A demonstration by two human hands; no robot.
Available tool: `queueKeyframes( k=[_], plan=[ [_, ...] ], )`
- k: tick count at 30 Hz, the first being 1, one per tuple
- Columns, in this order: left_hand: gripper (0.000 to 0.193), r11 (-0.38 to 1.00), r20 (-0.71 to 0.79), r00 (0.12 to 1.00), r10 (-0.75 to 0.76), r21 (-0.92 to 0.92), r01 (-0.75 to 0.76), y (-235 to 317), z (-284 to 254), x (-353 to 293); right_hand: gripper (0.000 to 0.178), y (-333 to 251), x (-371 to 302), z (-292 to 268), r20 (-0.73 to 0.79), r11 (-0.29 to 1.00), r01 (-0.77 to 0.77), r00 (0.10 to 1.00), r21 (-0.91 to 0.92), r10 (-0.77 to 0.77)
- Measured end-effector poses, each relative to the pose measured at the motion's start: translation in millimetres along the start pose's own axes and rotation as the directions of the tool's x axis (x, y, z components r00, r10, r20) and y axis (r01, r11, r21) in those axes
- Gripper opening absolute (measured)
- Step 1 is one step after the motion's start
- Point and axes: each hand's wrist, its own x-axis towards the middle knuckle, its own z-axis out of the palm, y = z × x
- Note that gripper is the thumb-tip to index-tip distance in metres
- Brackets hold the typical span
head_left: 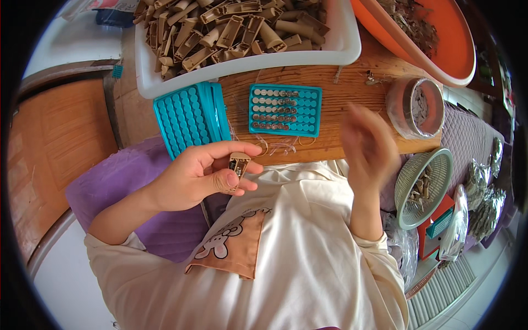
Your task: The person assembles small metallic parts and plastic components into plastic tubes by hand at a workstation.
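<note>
Between the thumb and fingers of my left hand (212, 173) is a small tan plastic casing (238, 164), its hollow side showing small dark and metallic parts inside. My right hand (368, 140) hangs over the table's near edge, smeared by motion, and whether it holds anything cannot be seen. The nearest thing on its left is a teal tray (308, 104) with rows of round wells, many filled with silvery discs like button cells. Left of that tray stands a stack of similar teal trays (187, 118), above my left hand.
A white bin (247, 66) heaped with tan casings (231, 33) fills the table's far side. Right of it are an orange basin (462, 49) and a plastic-wrapped round container (393, 104). A pale green basket (448, 170) with small pieces sits lower right. Clear plastic scraps (283, 147) lie on the wooden table (352, 93).
</note>
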Motion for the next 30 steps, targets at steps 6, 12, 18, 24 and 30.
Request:
queueKeyframes(
  k=[6,12,18,24,30],
  plan=[
    [0.054,0.998,-0.028,0.999,0.04,-0.041,-0.041,5.5,0.4,2.5,0.026,78.2,8.6,46.1,0.181,0.878,0.221,0.971,-0.425,-0.156],
    [0.054,0.993,-0.039,0.998,0.043,-0.106,-0.047,3.3,-4.6,-0.2,0.025,84.1,5.0,55.8,0.325,0.796,0.305,0.935,-0.522,-0.146],
    [0.054,0.992,-0.054,0.997,0.05,-0.116,-0.056,7.4,-7.6,0.7,0.024,82.8,8.2,53.7,0.362,0.805,0.288,0.927,-0.518,-0.099],
    [0.052,0.992,-0.082,0.994,0.071,-0.097,-0.079,4.4,-8.8,3.6,0.024,49.5,5.6,55.4,0.129,0.996,0.011,0.992,-0.083,0.0],
    [0.045,0.992,-0.106,0.986,0.125,-0.019,-0.128,-0.2,-2.4,6.1,0.026,-21.2,-14.7,74.0,0.143,0.963,0.231,0.958,0.143,-0.251]
  ],
)
